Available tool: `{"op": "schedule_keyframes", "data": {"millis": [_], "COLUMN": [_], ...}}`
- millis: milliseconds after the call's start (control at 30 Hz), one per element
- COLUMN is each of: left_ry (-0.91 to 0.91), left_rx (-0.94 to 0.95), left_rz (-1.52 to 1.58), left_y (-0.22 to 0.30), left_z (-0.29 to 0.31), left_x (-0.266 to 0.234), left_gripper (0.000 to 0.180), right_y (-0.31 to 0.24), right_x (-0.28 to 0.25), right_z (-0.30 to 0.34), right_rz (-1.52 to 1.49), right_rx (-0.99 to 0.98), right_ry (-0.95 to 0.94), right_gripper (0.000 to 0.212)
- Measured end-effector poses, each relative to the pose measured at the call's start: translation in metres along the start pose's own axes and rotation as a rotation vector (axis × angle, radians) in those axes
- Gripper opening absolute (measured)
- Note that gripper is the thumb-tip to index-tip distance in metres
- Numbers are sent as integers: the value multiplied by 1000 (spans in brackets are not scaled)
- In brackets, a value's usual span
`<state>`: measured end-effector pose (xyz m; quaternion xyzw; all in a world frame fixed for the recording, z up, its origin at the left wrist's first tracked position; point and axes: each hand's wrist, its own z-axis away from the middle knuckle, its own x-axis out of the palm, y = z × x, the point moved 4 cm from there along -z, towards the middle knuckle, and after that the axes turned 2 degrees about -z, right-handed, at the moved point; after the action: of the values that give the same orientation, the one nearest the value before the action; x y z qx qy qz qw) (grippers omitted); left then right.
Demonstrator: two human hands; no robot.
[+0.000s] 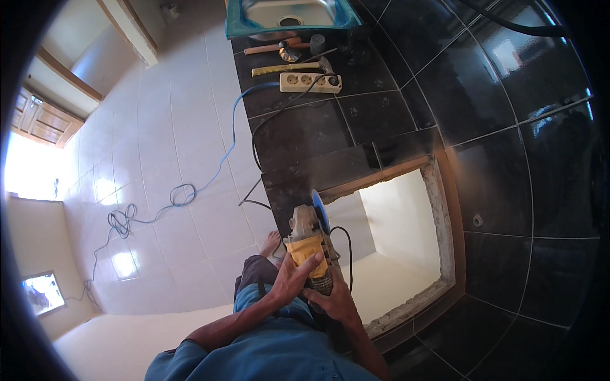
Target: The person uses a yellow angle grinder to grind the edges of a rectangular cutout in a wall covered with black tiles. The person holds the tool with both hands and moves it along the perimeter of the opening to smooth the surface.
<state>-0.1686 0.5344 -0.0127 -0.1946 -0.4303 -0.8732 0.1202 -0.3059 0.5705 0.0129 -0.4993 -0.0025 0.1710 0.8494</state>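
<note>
Both of my hands are wrapped round a yellow and grey angle grinder (306,244). My left hand (291,277) grips the yellow body, its thumb lying across the top. Lower down, my right hand (333,300) is closed round the dark rear part of the grinder. A blue disc (320,211) on the grinder's head stands on edge by the near left corner of a rectangular opening (447,222) cut in the black-tiled counter (305,133). Whether the disc touches the tile, I cannot tell. A black cord (348,244) loops beside the grinder over the opening.
On the counter ahead lie a white power strip (311,82), a yellow-handled hammer (286,68) and another wooden-handled tool (267,48). Beyond them is a steel sink (289,14). Black tiled wall (495,184) rises on the right. A blue cable (232,136) trails across the white floor (159,146).
</note>
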Motion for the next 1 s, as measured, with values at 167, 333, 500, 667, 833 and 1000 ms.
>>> {"op": "schedule_keyframes", "data": {"millis": [167,333,500,667,833,1000], "left_ry": [-1,2,-12,0,-14,-13], "left_rx": [-5,-5,-2,-6,-24,-30], "left_rz": [3,-2,11,21,14,28], "left_y": [-4,0,-2,-3,-3,-1], "left_z": [-2,0,-2,-2,-3,-2], "left_x": [-2,0,-3,-3,-3,-2], "left_gripper": [52,51,49,50,53,53], "right_y": [5,5,-1,-9,25,14], "right_x": [1,1,1,2,4,6], "right_z": [-1,-1,-1,-2,-5,-4], "right_rz": [-43,21,4,3,-27,-150], "right_rx": [19,-20,-3,-75,-39,17], "right_ry": [-5,23,24,44,-8,6], "right_gripper": [79,80,81,75,71,68]}}
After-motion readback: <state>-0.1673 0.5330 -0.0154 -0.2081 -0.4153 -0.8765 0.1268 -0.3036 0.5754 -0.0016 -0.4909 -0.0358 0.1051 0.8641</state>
